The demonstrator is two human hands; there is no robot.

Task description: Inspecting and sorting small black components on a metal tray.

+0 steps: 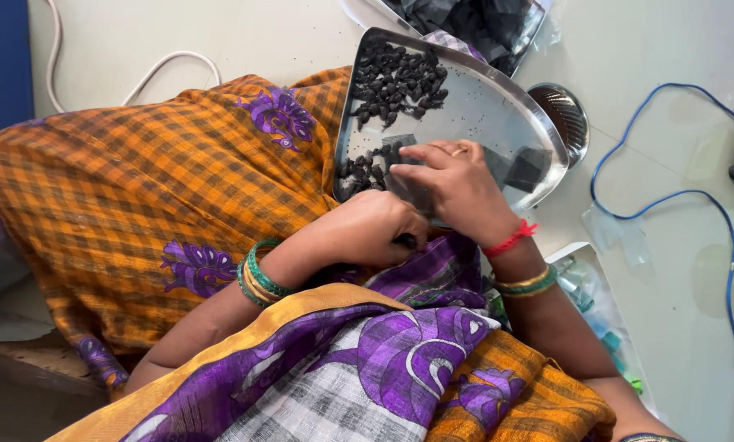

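Head view: sorting seems underway, the right hand (453, 184) spread flat, fingers open, on the steel plate (498, 106) among dark seeds (396, 82) heaped toward its far edge, the left hand (375, 229) curled shut at the plate's near edge, contents hidden.

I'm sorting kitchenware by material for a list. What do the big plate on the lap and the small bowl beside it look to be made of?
The plate looks like polished steel: grey, shiny, mirroring the right hand and dark pieces. The small bowl seems the same metal, with a bright rim and glinting inside. The exact alloy can't be told.
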